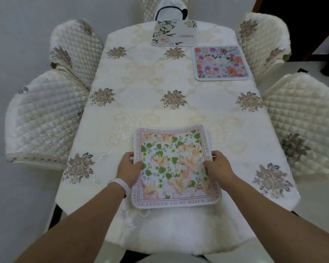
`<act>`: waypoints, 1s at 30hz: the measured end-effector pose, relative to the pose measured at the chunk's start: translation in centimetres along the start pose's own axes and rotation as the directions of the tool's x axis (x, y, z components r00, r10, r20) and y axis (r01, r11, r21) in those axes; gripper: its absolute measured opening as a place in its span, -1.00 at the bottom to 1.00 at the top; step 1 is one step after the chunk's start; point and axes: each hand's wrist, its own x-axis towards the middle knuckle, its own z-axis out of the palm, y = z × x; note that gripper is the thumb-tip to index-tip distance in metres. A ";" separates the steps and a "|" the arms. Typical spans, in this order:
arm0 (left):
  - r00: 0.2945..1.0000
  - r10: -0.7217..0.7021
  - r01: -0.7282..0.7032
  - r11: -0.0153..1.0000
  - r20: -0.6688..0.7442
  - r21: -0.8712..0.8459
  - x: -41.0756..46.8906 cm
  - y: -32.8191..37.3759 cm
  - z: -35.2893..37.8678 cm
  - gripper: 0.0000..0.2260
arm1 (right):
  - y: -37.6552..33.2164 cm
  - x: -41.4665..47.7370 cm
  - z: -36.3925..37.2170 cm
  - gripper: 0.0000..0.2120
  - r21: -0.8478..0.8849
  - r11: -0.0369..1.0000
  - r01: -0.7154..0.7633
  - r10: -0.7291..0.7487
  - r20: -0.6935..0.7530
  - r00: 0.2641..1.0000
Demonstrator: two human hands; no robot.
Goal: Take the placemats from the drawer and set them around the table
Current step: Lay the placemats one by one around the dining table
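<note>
Task partly done: two placemats lie at upper centre [174, 33] and upper right [221, 63] of the table [144, 95], while left hand [129, 167] and right hand [218, 165] clamp a remaining stack [174, 166] at lower centre; left-side places stay bare.

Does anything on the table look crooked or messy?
A little. The mat between the left hand and right hand is a stack of placemats: another mat's edge pokes out at its far right corner. The pink flowery mat and far mat lie flat.
</note>
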 end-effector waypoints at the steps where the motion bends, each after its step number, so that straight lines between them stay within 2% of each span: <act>1: 1.000 0.011 -0.011 1.000 -0.020 -0.014 -0.3 0.1 -0.5 -0.78 | -0.5 0.1 0.1 -0.82 -0.013 1.000 0.022 -0.022 0.017 1.000; 10: 0.981 0.000 -0.036 0.982 -0.194 -0.184 -3.4 -0.9 -8.7 -0.84 | -6.1 -1.6 5.5 -0.79 -0.012 0.981 0.192 -0.187 0.173 0.967; 19: 0.928 -0.108 -0.006 0.953 -0.356 -0.304 -8.1 -8.5 -19.0 -0.75 | -11.0 -8.1 15.5 -0.81 -0.122 0.926 0.357 -0.295 0.357 0.886; 26: 0.905 -0.174 -0.012 0.902 -0.389 -0.432 -9.7 -15.1 -28.3 -0.76 | -13.6 -14.8 25.3 -0.82 -0.181 0.890 0.418 -0.312 0.427 0.849; 30: 0.907 -0.156 -0.054 0.878 -0.392 -0.475 -10.0 -17.9 -35.9 -0.87 | -15.4 -19.4 32.5 -0.83 -0.194 0.874 0.446 -0.335 0.422 0.842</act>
